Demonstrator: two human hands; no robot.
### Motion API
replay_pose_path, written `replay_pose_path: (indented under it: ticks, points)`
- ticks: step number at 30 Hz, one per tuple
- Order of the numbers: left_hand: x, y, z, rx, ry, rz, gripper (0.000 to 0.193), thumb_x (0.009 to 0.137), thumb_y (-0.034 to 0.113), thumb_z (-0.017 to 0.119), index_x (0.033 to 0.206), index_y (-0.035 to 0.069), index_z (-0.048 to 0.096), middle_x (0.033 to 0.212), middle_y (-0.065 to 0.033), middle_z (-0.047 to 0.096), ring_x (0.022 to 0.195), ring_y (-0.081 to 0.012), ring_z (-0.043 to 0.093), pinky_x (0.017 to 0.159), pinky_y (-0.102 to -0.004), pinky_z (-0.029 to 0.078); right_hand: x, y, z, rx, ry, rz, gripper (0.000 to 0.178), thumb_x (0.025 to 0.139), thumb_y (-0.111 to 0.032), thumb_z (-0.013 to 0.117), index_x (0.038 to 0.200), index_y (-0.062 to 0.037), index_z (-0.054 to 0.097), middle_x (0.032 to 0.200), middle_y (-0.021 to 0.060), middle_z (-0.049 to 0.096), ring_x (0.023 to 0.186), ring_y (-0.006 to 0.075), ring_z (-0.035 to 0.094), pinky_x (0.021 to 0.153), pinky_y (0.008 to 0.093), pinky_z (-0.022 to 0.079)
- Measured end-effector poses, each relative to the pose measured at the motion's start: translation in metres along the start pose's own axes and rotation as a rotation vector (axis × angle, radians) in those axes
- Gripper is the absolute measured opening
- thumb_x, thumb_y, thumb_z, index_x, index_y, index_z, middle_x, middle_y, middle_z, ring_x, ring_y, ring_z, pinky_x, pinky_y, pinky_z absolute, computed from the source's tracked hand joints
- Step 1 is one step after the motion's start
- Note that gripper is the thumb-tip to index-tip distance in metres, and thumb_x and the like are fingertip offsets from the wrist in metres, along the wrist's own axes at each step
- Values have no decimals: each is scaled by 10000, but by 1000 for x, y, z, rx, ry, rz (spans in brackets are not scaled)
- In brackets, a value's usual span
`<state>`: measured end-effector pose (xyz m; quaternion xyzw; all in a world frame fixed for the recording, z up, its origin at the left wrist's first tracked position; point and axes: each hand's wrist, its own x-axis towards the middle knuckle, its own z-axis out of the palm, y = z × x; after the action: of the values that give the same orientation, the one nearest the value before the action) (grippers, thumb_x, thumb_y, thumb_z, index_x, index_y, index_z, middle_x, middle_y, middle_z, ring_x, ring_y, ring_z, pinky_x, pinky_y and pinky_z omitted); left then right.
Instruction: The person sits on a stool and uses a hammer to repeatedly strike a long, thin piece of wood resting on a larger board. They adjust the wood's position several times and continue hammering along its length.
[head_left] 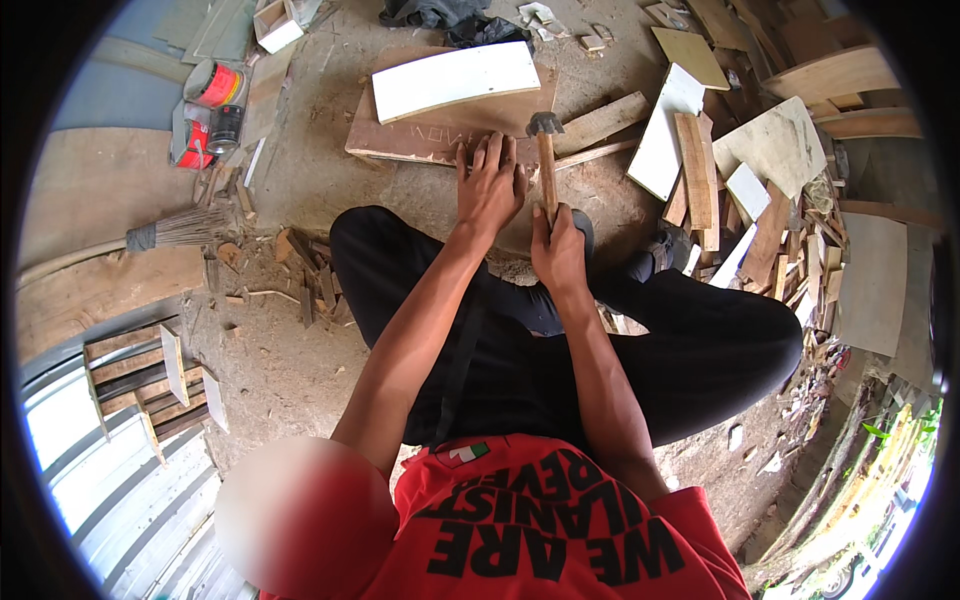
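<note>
My right hand (560,250) is wrapped round the wooden handle of a hammer (547,170). The hammer stands roughly upright in the picture, its dark metal head beside the right end of a brown wooden board (410,140). On that board's near edge rest the fingers of my left hand (488,190), stretched out and slightly apart. No nail can be made out under them. A white curved-edge panel (455,85) lies on the far part of the brown board, beyond my left fingertips.
Wood offcuts (697,170) and a white board (665,130) are heaped at the right. Paint cans (212,84) stand at the far left, above a broom (180,230). A slatted wooden piece (150,375) lies lower left. Black plastic (440,15) lies at the back.
</note>
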<state>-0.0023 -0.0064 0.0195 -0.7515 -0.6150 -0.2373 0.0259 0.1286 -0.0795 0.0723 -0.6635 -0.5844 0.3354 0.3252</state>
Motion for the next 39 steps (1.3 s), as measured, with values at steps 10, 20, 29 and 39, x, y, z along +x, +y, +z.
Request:
replay_pose_path:
  ticks: [10, 20, 29, 39]
  points:
    - [0, 3, 2, 26, -9, -25, 527, 892, 269, 612, 1349, 7, 588, 1420, -119, 467, 1317, -285, 451, 1157, -575, 294, 0, 3, 1, -31, 28, 31, 276, 1003, -224, 570, 974, 38, 491, 774, 358, 625, 823, 549, 619, 648, 577, 475]
    - [8, 6, 4, 51, -13, -57, 517, 922, 305, 581, 1357, 24, 589, 1392, -129, 474, 1282, -293, 465, 1145, -597, 286, 0, 6, 0, -4, 24, 60, 288, 1000, -223, 576, 949, 46, 488, 769, 362, 624, 818, 547, 623, 645, 571, 479]
    - [21, 2, 7, 49, -44, -49, 436, 952, 339, 555, 1284, 73, 652, 1344, -139, 494, 1246, -343, 459, 1113, -626, 293, -4, 12, 3, 36, 65, 11, 271, 997, -214, 598, 939, 20, 474, 740, 333, 608, 780, 542, 611, 599, 549, 459]
    - [26, -15, 5, -28, -75, 10, 417, 946, 312, 588, 1298, 97, 655, 1359, -120, 496, 1259, -329, 467, 1139, -588, 297, -1, 6, -2, 36, 38, 68, 268, 993, -200, 593, 951, 39, 480, 774, 352, 624, 803, 543, 624, 619, 546, 484]
